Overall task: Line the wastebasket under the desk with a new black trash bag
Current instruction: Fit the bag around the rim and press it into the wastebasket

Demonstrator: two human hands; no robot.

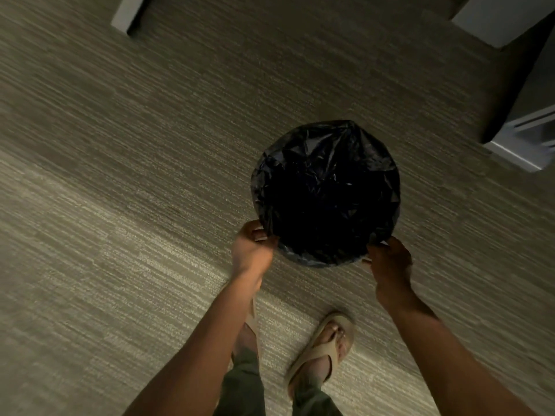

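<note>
A person is gripping a round wastebasket (327,193) at its near rim, the left hand (253,246) and right hand (389,259) each pinching the black trash bag (318,151) that is lining it. The basket is sitting over grey carpet (120,175), just beyond the person's sandalled foot (322,349).
</note>
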